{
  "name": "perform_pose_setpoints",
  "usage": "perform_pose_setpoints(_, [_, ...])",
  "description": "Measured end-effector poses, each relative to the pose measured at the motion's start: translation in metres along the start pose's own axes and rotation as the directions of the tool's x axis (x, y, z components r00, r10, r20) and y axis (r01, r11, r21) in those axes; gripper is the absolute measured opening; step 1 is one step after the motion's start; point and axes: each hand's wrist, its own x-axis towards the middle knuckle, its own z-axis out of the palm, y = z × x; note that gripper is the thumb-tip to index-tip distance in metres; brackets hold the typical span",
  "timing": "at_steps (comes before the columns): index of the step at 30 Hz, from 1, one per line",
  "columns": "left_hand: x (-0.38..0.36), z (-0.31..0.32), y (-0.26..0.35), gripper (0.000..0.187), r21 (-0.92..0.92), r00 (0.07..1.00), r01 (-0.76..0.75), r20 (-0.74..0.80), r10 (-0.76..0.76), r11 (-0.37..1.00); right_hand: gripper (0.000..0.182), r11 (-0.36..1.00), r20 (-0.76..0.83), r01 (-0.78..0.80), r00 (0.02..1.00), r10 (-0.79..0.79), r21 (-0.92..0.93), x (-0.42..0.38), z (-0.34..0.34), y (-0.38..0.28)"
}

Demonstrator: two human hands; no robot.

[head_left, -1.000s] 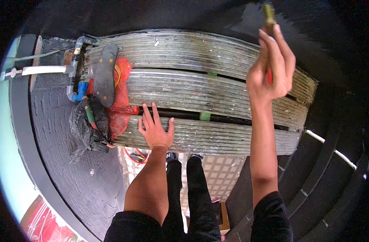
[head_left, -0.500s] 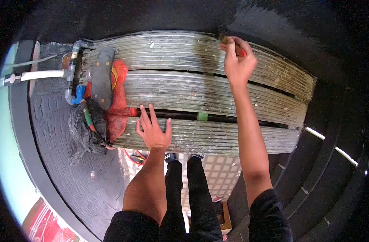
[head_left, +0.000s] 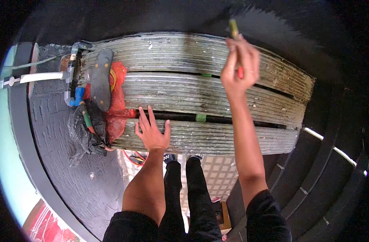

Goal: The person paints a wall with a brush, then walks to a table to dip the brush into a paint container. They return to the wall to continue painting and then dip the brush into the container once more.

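Observation:
A small paintbrush [head_left: 233,29] with a red handle end is gripped in my right hand [head_left: 241,64], its brassy upper part pointing at the dark wall [head_left: 184,16]. The wall bears a patch of greyer, streaky surface [head_left: 261,24] just beyond the brush. My left hand [head_left: 154,133] lies with spread fingers on the front slat of a weathered ribbed wooden bench [head_left: 164,90]. Left of that hand, a crumpled red plastic bag [head_left: 119,101] rests on the bench, partly covered by a dark, elongated flat object with studs [head_left: 101,80].
Grey pipes with a blue fitting [head_left: 78,94] and a white pipe [head_left: 43,76] stand at the bench's left end. A black plastic bag [head_left: 81,131] hangs below. Dark boards [head_left: 309,173] flank the right side. My feet are on a tiled floor [head_left: 216,173].
My right hand has lifted the brush up and away from the bench's back edge, further over the wall. The left hand stays in place on the slat.

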Motion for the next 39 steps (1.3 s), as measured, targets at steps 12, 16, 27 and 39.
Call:
perform_pose_setpoints(12, [-0.001,0.000,0.001,0.084,0.000,1.000,0.001,0.000,-0.001,1.000,0.008,0.653,0.269,-0.691,0.723,0.637,0.310,-0.001,0.004,0.023])
perform_pose_setpoints(16, [-0.001,0.001,0.001,0.086,0.027,1.000,-0.014,-0.026,0.015,1.000,0.007,0.873,-0.034,-0.333,0.929,0.368,0.356,0.046,-0.019,-0.006])
perform_pose_setpoints(27, [-0.002,0.002,0.001,0.086,0.041,1.000,-0.012,-0.021,0.013,0.999,0.016,0.960,0.215,-0.273,0.943,0.253,0.068,-0.034,0.001,0.020])
perform_pose_setpoints(39, [-0.001,-0.001,0.002,0.084,0.012,1.000,-0.008,-0.008,0.008,1.000,0.013,0.857,0.102,-0.399,0.916,0.388,0.325,0.011,0.003,0.007])
